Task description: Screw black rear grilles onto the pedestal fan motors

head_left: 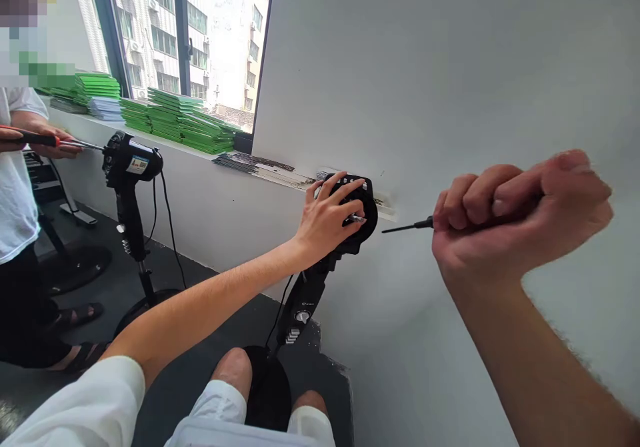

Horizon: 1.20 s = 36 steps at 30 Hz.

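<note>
My left hand [325,220] lies over the black motor head [371,217] of a standing fan, fingers spread across its top and thumb side, gripping it. A short metal shaft [357,218] sticks out of the head near my fingers. The fan's black neck [306,303], with a silver knob and buttons, slopes down below it. On the right, my right hand [520,213] is closed in a fist around a screwdriver [407,227]. Its dark, thin blade points left toward the motor head, apart from it. The handle is mostly hidden inside my fist.
At left, a co-worker's hands [55,141] hold a red-and-black screwdriver [43,139] against a second fan head [133,157]. Green packets [175,120] are stacked on the windowsill. A white wall [450,67] stands close behind my fan. Cables [173,233] hang beside the stands.
</note>
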Available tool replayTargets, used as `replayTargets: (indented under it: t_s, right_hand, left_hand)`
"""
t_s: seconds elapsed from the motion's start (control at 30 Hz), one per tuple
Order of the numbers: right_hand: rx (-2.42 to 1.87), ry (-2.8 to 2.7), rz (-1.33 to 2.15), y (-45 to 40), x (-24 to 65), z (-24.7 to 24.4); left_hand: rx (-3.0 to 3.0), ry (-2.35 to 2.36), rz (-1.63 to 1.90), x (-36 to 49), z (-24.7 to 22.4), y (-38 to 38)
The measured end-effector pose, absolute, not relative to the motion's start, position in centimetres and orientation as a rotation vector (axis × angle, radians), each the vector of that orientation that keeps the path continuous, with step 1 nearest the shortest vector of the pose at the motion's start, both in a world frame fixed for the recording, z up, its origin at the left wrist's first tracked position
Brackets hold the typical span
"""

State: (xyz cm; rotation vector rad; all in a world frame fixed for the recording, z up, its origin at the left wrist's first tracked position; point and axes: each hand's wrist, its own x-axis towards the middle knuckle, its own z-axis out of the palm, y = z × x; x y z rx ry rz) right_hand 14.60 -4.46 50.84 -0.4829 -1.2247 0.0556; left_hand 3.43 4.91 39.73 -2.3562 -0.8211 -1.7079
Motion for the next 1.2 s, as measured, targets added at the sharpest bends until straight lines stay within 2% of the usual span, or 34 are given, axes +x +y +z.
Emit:
replayTargets:
  t_s: [0.23,0.43,1.2]
  right_hand:
    - [-0.335,-1.406,0.149,-3.8,12.7,50.6]
    - [-0.391,-1.4,0.112,-4.2,12.7,50.7]
    - [-0.17,-1.659,-0.068,-3.3,12.6,49.2]
  left_hand:
    - [-2.35,-0.845,-1.7,3.5,39.7,4.7]
    - [-2.373,-0.843,-1.691,3.6,39.7,4.5]
    - [-2.326,-0.841,-1.69,4.2,39.2,5.1]
